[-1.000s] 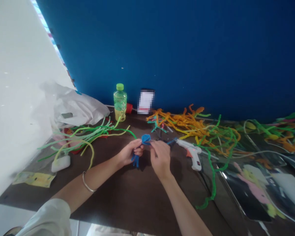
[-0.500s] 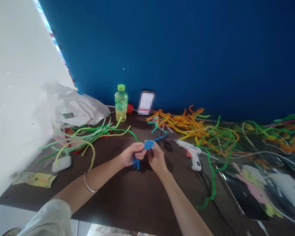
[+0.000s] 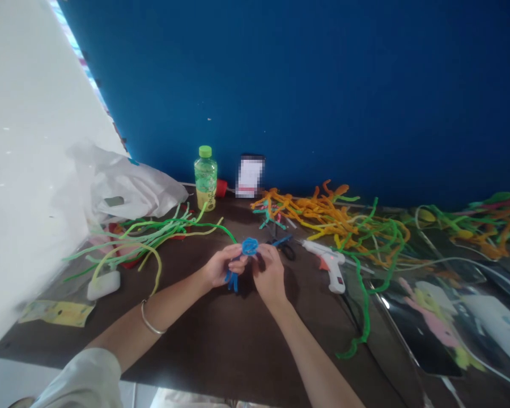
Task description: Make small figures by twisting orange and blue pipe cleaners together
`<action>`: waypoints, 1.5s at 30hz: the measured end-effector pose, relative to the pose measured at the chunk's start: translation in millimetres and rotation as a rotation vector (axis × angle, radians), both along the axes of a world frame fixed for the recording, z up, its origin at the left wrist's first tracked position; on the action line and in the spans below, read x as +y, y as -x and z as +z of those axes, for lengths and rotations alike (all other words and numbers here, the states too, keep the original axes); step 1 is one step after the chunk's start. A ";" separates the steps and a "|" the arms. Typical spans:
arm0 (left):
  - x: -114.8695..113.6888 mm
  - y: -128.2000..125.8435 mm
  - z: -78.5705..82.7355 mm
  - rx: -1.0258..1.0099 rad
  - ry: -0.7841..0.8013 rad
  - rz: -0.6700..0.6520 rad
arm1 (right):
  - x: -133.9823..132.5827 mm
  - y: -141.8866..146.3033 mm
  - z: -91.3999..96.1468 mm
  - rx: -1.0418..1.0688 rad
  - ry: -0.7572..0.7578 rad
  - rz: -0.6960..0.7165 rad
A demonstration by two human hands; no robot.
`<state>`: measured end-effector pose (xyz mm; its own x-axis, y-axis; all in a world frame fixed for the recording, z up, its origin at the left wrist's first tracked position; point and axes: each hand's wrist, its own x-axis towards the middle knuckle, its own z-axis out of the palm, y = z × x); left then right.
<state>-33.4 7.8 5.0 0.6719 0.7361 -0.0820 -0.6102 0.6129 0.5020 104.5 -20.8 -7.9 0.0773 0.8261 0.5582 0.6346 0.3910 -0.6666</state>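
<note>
Both hands are together over the middle of the dark table (image 3: 221, 345), closed on a blue pipe-cleaner figure (image 3: 250, 246). Its coiled round end faces up between the fingertips, and several short strands dangle below. My left hand (image 3: 224, 266) pinches it from the left, thumb on top. From the right, my right hand (image 3: 270, 275) grips the edge of the coil with bent fingers; the fingertips are partly hidden. Just beyond the right hand lie black-handled scissors (image 3: 287, 251) and a blue pipe cleaner (image 3: 283, 240). A white glue gun (image 3: 332, 265) rests farther right.
Green and yellow pipe cleaners (image 3: 161, 231) spread at left, near a white plastic bag (image 3: 140, 190) and a bottle (image 3: 205, 178). A phone (image 3: 250, 177) leans against the blue wall (image 3: 280, 85). Orange pipe cleaners (image 3: 318, 209) heap at right, above a dark tablet (image 3: 425, 334).
The coiled end has turned more toward me and shifted slightly left. My right fingers have moved from around the coil to its right edge. The whole view has shifted a little.
</note>
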 end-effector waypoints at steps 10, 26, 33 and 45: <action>-4.9 0.6 -1.9 -0.011 -0.071 -0.203 | -3.5 4.3 7.8 0.703 0.255 0.065; -5.9 0.0 -4.4 -0.025 -0.012 -0.238 | -1.3 -11.5 27.0 1.519 0.488 -0.105; 4.8 0.7 -4.3 -0.042 0.136 0.050 | -9.0 -6.8 28.4 1.151 0.407 -0.057; 1.0 -3.6 -5.1 0.070 -0.123 -0.145 | -17.3 -0.1 33.9 0.724 0.559 -0.002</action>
